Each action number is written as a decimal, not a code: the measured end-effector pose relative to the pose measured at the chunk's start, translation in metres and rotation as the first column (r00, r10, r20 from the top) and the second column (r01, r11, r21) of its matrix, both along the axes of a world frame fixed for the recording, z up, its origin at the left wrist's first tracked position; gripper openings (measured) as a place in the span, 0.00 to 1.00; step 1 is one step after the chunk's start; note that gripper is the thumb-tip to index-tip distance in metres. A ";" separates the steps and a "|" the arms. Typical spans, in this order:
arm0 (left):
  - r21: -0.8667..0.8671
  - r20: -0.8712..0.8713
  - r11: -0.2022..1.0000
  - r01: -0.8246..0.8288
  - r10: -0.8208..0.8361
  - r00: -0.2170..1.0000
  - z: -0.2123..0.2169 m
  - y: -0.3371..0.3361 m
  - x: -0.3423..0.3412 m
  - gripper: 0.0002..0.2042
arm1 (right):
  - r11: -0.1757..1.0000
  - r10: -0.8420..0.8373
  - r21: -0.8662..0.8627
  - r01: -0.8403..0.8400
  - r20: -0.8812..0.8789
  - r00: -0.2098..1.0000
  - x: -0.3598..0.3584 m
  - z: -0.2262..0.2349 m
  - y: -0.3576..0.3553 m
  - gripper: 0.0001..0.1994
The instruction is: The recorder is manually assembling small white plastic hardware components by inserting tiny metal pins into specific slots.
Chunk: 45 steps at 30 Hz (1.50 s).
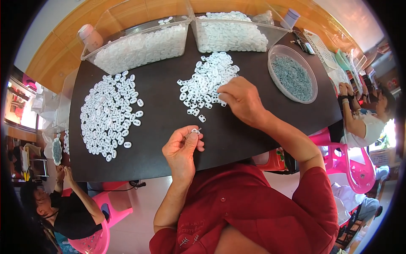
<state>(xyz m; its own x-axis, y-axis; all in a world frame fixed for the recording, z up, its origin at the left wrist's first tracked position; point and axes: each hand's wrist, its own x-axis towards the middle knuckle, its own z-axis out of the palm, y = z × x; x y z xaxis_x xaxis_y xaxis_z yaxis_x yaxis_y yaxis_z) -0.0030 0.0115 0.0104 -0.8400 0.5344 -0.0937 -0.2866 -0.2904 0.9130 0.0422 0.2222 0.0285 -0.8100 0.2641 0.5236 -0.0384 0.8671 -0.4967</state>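
Observation:
Near the table's front edge, my left hand (182, 149) pinches a small white two-hole plastic piece (195, 131) between thumb and fingers. A thin grey pin-like part, perhaps a screw, sticks up from it. My right hand (244, 100) is over the right edge of a heap of similar white pieces (207, 80), its fingers drawn together; whatever they hold is hidden. A few loose pieces (202, 118) lie between the heap and my left hand. On the left spreads a wider group of white oval pieces (105, 112), many with dark slots or holes showing.
Two clear bins (139, 48) (232, 36) full of white pieces stand along the back. A round clear tub (313, 96) of grey-blue screw-like parts sits at the right. Other people work at the left (69, 211) and right (361, 122), near pink plastic chairs (359, 169).

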 end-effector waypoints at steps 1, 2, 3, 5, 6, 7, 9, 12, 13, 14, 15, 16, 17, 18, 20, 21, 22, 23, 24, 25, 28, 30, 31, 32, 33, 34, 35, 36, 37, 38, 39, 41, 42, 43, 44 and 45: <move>0.003 -0.007 1.000 -0.002 0.002 1.000 -0.001 0.000 0.000 0.07 | 0.988 0.028 0.152 -0.032 0.026 0.999 -0.006 -0.004 -0.001 0.04; 0.004 -0.015 1.000 -0.002 0.002 1.000 -0.001 0.001 0.000 0.07 | 0.952 0.051 0.299 -0.066 0.055 0.997 -0.013 -0.009 -0.003 0.03; 0.003 -0.016 1.000 0.001 -0.001 1.000 -0.001 0.001 0.000 0.07 | 0.939 0.032 0.338 -0.057 0.079 0.996 -0.020 -0.015 -0.006 0.03; -0.026 -0.039 0.999 -0.028 0.027 0.999 0.000 0.002 0.000 0.06 | 0.933 0.019 0.356 -0.048 0.085 0.996 -0.024 -0.013 -0.015 0.05; -0.027 -0.040 0.999 -0.028 0.027 0.999 -0.001 0.002 0.000 0.06 | 0.926 0.009 0.376 -0.043 0.092 0.996 -0.026 -0.011 -0.019 0.06; -0.011 -0.037 1.000 -0.013 0.013 0.999 -0.003 0.001 0.000 0.07 | 0.926 0.009 0.375 -0.042 0.091 0.996 -0.027 -0.012 -0.019 0.06; 0.006 -0.033 1.000 0.003 -0.002 0.999 -0.003 0.001 0.000 0.07 | 0.922 0.013 0.382 -0.059 0.120 0.993 -0.028 -0.015 -0.020 0.08; -0.001 -0.039 1.000 0.004 -0.004 0.999 -0.003 0.001 0.000 0.07 | 0.958 0.047 0.278 -0.069 0.086 0.995 -0.029 -0.013 -0.020 0.08; 0.003 -0.033 1.000 0.001 -0.001 0.999 -0.003 0.002 0.001 0.07 | 0.958 0.047 0.278 -0.069 0.086 0.995 -0.028 -0.013 -0.019 0.08; 0.006 -0.027 1.000 -0.005 0.005 1.000 -0.002 0.001 0.000 0.07 | 0.975 0.063 0.207 -0.078 0.077 0.995 -0.026 -0.011 -0.018 0.07; 0.006 -0.027 1.000 -0.009 0.009 1.000 -0.003 0.001 0.000 0.07 | 0.987 0.079 0.134 -0.088 0.067 0.995 -0.025 -0.009 -0.018 0.06; 0.011 -0.032 1.000 -0.018 0.018 0.999 -0.004 0.001 0.000 0.07 | 0.987 0.084 0.133 -0.092 0.067 0.994 -0.022 -0.004 -0.018 0.06; 0.015 -0.036 1.000 -0.026 0.026 0.999 -0.005 0.000 0.000 0.08 | 0.975 0.124 -0.202 -0.091 0.157 0.980 -0.017 0.003 -0.022 0.05; 0.013 -0.035 0.999 -0.030 0.030 0.999 -0.003 0.001 0.000 0.08 | 0.857 0.190 -0.513 -0.048 0.228 0.955 -0.013 0.008 -0.024 0.05; 0.034 -0.057 0.997 -0.073 0.075 0.996 0.002 0.004 0.001 0.09 | 0.744 0.276 -0.660 -0.100 0.169 0.946 -0.008 0.009 -0.024 0.06; 0.031 -0.056 0.997 -0.072 0.073 0.996 0.002 0.003 0.001 0.09 | 0.606 0.345 -0.782 -0.145 0.094 0.934 -0.006 0.010 -0.024 0.07; 0.029 -0.056 0.999 -0.045 0.047 0.997 0.002 0.002 0.001 0.10 | 0.604 0.344 -0.784 -0.143 0.095 0.934 -0.004 0.011 -0.026 0.07; 0.028 -0.057 0.999 -0.021 0.022 0.998 0.002 0.002 0.001 0.10 | 0.496 0.370 -0.857 -0.139 0.063 0.927 -0.002 0.012 -0.027 0.07; 0.026 -0.056 0.999 -0.021 0.023 0.998 0.004 0.002 0.001 0.10 | 0.380 0.392 -0.915 -0.133 0.029 0.920 0.000 0.013 -0.029 0.07; 0.034 -0.046 0.999 -0.025 0.026 0.999 0.007 0.002 0.002 0.10 | 0.378 0.393 -0.916 -0.133 0.029 0.919 0.002 0.014 -0.030 0.07; 0.049 -0.033 0.998 -0.025 0.027 0.999 0.012 0.002 0.003 0.10 | 0.320 0.396 -0.941 -0.111 0.026 0.918 0.004 0.015 -0.035 0.06; 0.056 -0.031 0.998 -0.022 0.024 0.999 0.014 0.002 0.003 0.09 | 0.295 0.413 -0.949 -0.115 0.019 0.910 0.004 0.015 -0.039 0.06; 0.059 -0.054 0.998 -0.016 0.020 0.998 0.014 0.001 0.003 0.09 | 0.292 0.414 -0.949 -0.115 0.017 0.910 0.004 0.016 -0.040 0.06; 0.063 -0.078 0.998 -0.011 0.016 0.997 0.014 0.001 0.004 0.09 | 0.319 0.416 -0.940 -0.121 0.024 0.909 0.004 0.017 -0.040 0.06; 0.061 -0.077 0.998 -0.012 0.017 0.997 0.014 0.001 0.004 0.09 | 0.346 0.418 -0.930 -0.126 0.032 0.908 0.004 0.018 -0.041 0.06; 0.054 -0.081 0.998 -0.014 0.019 0.996 0.014 0.000 0.005 0.09 | 0.345 0.419 -0.930 -0.126 0.032 0.908 0.004 0.017 -0.042 0.06; 0.047 -0.085 0.999 -0.016 0.020 0.996 0.015 0.000 0.006 0.09 | 0.350 0.429 -0.929 -0.120 0.045 0.902 0.003 0.017 -0.042 0.06; 0.047 -0.085 0.999 -0.017 0.021 0.996 0.015 0.000 0.006 0.09 | 0.355 0.439 -0.928 -0.113 0.058 0.897 0.003 0.017 -0.043 0.06; 0.043 -0.090 0.999 -0.019 0.023 0.996 0.015 0.000 0.006 0.09 | 0.355 0.439 -0.928 -0.113 0.059 0.896 0.003 0.017 -0.044 0.06; 0.038 -0.094 0.999 -0.023 0.026 0.995 0.015 0.000 0.007 0.09 | 0.364 0.434 -0.924 -0.117 0.057 0.899 0.003 0.017 -0.046 0.06; 0.037 -0.093 0.999 -0.024 0.028 0.995 0.015 0.000 0.007 0.09 | 0.373 0.428 -0.920 -0.122 0.054 0.902 0.003 0.017 -0.047 0.06; 0.039 -0.092 0.999 -0.035 0.038 0.995 0.014 -0.001 0.007 0.09 | 0.378 0.422 -0.918 -0.118 0.057 0.905 0.003 0.017 -0.048 0.07; 0.037 -0.092 0.999 -0.036 0.040 0.995 0.014 0.000 0.008 0.09 | 0.384 0.415 -0.916 -0.115 0.060 0.908 0.003 0.017 -0.049 0.07; 0.026 -0.089 0.998 -0.060 0.062 0.994 0.015 0.001 0.008 0.08 | 0.382 0.417 -0.917 -0.115 0.060 0.907 0.002 0.016 -0.049 0.07; 0.016 -0.087 0.996 -0.084 0.085 0.993 0.016 0.001 0.008 0.08 | 0.381 0.415 -0.917 -0.119 0.055 0.908 0.002 0.016 -0.049 0.07; 0.014 -0.087 0.996 -0.086 0.087 0.992 0.015 0.001 0.008 0.08 | 0.380 0.413 -0.917 -0.123 0.049 0.909 0.002 0.016 -0.050 0.06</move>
<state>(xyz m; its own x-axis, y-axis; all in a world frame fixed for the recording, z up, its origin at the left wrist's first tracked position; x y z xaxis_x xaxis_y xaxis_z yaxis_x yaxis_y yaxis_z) 0.0051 0.0126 0.0259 -0.8879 0.4599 -0.0133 -0.1797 -0.3200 0.9302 0.0441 0.1724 0.0449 -0.9772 0.1992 -0.0742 0.0556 -0.0971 -0.9937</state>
